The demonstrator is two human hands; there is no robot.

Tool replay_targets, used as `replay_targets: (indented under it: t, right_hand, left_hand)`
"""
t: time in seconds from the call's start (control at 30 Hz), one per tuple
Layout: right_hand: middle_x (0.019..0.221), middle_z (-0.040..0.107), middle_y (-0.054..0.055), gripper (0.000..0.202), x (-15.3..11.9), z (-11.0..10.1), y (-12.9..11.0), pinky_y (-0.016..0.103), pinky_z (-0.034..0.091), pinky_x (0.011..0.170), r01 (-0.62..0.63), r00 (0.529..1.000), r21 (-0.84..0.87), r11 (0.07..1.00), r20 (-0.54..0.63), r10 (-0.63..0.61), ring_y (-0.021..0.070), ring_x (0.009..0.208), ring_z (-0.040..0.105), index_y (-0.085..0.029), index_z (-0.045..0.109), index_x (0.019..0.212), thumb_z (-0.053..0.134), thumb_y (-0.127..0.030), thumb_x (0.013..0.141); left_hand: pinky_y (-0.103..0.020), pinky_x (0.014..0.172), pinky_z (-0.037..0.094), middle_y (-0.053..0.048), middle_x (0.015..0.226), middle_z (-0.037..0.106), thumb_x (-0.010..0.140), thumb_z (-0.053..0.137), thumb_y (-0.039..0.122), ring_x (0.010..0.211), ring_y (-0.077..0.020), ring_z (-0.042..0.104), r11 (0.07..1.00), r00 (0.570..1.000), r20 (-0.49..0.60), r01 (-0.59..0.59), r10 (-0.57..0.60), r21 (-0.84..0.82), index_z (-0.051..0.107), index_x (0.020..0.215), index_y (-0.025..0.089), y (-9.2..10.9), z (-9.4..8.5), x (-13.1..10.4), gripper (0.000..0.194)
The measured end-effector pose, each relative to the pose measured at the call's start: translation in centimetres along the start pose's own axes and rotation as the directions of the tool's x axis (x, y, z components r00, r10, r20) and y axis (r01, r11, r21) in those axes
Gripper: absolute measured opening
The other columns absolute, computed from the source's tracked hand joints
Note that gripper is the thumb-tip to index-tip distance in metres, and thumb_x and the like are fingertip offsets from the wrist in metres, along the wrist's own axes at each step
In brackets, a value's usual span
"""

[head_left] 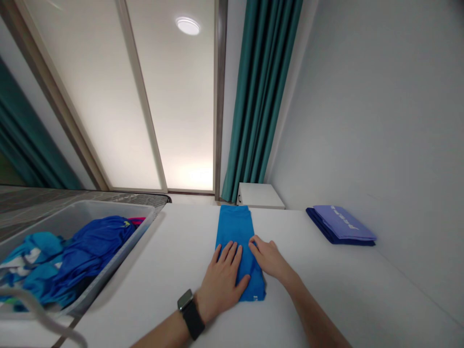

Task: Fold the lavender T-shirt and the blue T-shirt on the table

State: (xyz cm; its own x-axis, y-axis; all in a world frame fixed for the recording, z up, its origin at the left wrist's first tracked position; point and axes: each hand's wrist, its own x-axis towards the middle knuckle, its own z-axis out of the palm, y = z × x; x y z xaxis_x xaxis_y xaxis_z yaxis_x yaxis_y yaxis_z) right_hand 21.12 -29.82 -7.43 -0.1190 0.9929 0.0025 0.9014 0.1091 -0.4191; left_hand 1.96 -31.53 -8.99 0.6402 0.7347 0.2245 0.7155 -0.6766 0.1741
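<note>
A bright blue garment [234, 224], folded into a long narrow strip, lies on the white table with its length pointing away from me. Small white lettering shows at its near right corner; whether it is a shirt or shorts I cannot tell. My left hand [224, 280] rests flat on the strip's left and middle part, fingers spread, with a black-banded watch on the wrist. At the strip's right edge, my right hand [268, 256] has its fingers curled and pinched on the cloth. The fingertips partly cover that edge.
To the left stands a grey plastic bin [145, 215] holding rumpled blue clothes [97, 246]. Folded purple and navy clothes [340, 224] form a small stack by the wall at right. A white cabinet [261, 195] and a green curtain [263, 96] are beyond the table [174, 251].
</note>
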Motion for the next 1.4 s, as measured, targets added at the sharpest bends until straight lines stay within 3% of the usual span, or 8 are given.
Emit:
replay_targets:
  t: [0.2, 0.4, 0.5, 0.67, 0.8, 1.0, 1.2, 1.4]
  right_hand:
    - [0.12, 0.068, 0.01, 0.03, -0.8, 1.1, -0.7, 0.035, 0.035, 0.092, 0.031, 0.999, -0.052, 0.998, -0.042, -0.033, 0.0221, 0.113, 0.061, -0.022, 0.051, 0.124, 0.036, -0.025, 0.098]
    - [0.125, 0.065, 0.01, 0.033, -0.7, 1.0, -0.5, 0.033, 0.038, 0.093, 0.013, 0.996, 0.001, 1.0, -0.084, -0.013, 0.0222, 0.116, 0.059, -0.021, 0.052, 0.125, 0.039, -0.026, 0.095]
    - [0.113, 0.069, 0.01, 0.029, -1.1, 0.4, -0.1, 0.029, 0.041, 0.082, -0.057, 0.986, 0.035, 0.998, -0.154, 0.061, 0.0207, 0.102, 0.064, -0.019, 0.056, 0.117, 0.038, -0.028, 0.095]
    - [0.074, 0.067, 0.004, 0.036, -3.4, -0.4, 0.7, 0.026, 0.036, 0.064, -0.219, 0.959, 0.071, 0.973, -0.166, 0.228, 0.0174, 0.07, 0.061, -0.021, 0.057, 0.074, 0.031, -0.034, 0.096]
    - [0.064, 0.062, 0.001, 0.043, -6.5, 0.8, 0.6, 0.026, 0.035, 0.062, -0.139, 0.981, 0.181, 0.974, -0.106, 0.16, 0.0155, 0.064, 0.055, -0.021, 0.05, 0.06, 0.031, -0.037, 0.095]
    - [0.075, 0.064, 0.002, 0.04, -9.1, 2.8, -0.6, 0.027, 0.039, 0.07, -0.044, 0.972, 0.284, 0.958, -0.21, 0.107, 0.0171, 0.073, 0.057, -0.021, 0.057, 0.068, 0.036, -0.042, 0.096]
    - [0.081, 0.067, 0.003, 0.035, -8.8, 4.0, -1.0, 0.03, 0.034, 0.075, -0.1, 0.967, 0.165, 0.981, -0.217, 0.135, 0.019, 0.082, 0.06, -0.022, 0.062, 0.074, 0.039, -0.036, 0.098]
    - [0.085, 0.068, 0.004, 0.031, -8.3, 3.8, -1.1, 0.034, 0.03, 0.076, -0.116, 0.971, -0.141, 0.983, -0.223, 0.083, 0.0221, 0.087, 0.058, -0.021, 0.064, 0.079, 0.04, -0.023, 0.097]
  left_hand:
    - [-0.052, 0.117, 0.02, -0.014, 0.154, 0.035, 0.097, 0.031, 0.055, 0.143, -0.0301, 0.029, 1.0, 1.0, -0.017, -0.021, 0.021, 0.017, 0.034, 0.148, 0.012, 0.0, 0.1, 0.0, 0.067]
    - [-0.051, 0.116, 0.025, -0.015, 0.151, 0.038, 0.094, 0.037, 0.057, 0.141, -0.0309, 0.032, 1.0, 1.0, -0.024, -0.006, 0.006, 0.013, 0.038, 0.146, 0.013, 0.1, 0.3, 0.0, 0.069]
    - [-0.051, 0.116, 0.025, -0.016, 0.151, 0.039, 0.093, 0.039, 0.057, 0.141, -0.0315, 0.032, 1.0, 0.999, -0.038, 0.002, -0.002, 0.009, 0.039, 0.146, 0.012, 0.1, 0.4, -0.1, 0.069]
    - [-0.052, 0.115, 0.025, -0.016, 0.152, 0.037, 0.094, 0.039, 0.055, 0.141, -0.0322, 0.031, 1.0, 1.0, -0.023, 0.003, -0.003, 0.02, 0.041, 0.145, 0.011, 0.1, 0.3, 0.0, 0.067]
    - [-0.053, 0.115, 0.025, -0.017, 0.151, 0.037, 0.094, 0.04, 0.054, 0.141, -0.0328, 0.032, 1.0, 1.0, 0.005, 0.01, -0.01, 0.026, 0.041, 0.145, 0.01, 0.3, 0.1, 0.1, 0.067]
    - [-0.053, 0.116, 0.025, -0.017, 0.151, 0.036, 0.093, 0.042, 0.052, 0.141, -0.0326, 0.032, 0.999, 1.0, 0.013, 0.017, -0.017, 0.03, 0.042, 0.144, 0.009, 0.3, -0.1, 0.1, 0.067]
    - [-0.053, 0.116, 0.025, -0.016, 0.152, 0.036, 0.093, 0.041, 0.052, 0.142, -0.0325, 0.031, 0.999, 1.0, 0.016, 0.008, -0.009, 0.032, 0.04, 0.145, 0.01, 0.2, -0.1, 0.0, 0.067]
    - [-0.052, 0.115, 0.028, -0.015, 0.152, 0.035, 0.094, 0.041, 0.051, 0.142, -0.0329, 0.031, 0.999, 0.999, 0.01, 0.03, -0.031, 0.03, 0.04, 0.145, 0.01, 0.2, -0.2, 0.0, 0.066]
